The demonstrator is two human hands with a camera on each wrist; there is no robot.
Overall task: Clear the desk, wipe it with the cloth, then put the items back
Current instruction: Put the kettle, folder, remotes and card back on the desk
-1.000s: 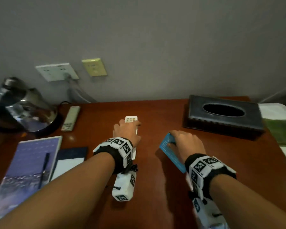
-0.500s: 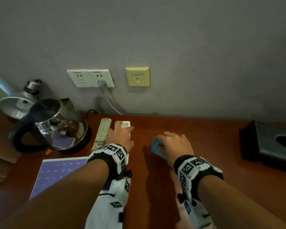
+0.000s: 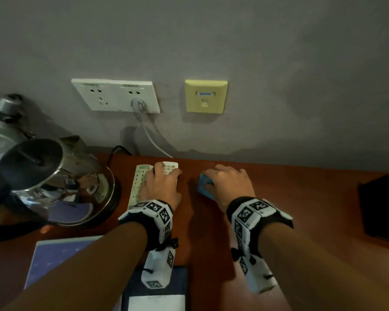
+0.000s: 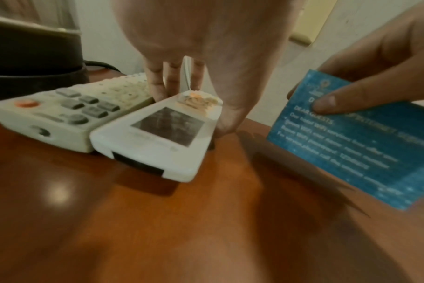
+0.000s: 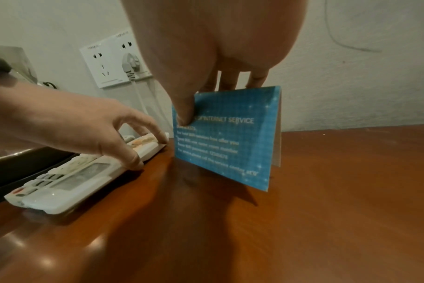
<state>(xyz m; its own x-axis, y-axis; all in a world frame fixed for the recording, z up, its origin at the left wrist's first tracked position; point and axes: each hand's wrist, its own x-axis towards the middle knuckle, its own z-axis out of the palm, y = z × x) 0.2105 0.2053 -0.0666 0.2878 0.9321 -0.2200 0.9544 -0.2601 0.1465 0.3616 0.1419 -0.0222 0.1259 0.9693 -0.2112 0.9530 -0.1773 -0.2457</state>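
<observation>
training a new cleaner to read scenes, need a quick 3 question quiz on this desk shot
1. True or false: the right hand pinches a blue card.
2. What does the left hand do to the white remote? A) grips it B) hovers clear of it C) points at it
3. How many plugs sit in the wall socket?
Key: 1 true; 2 A; 3 one.
</observation>
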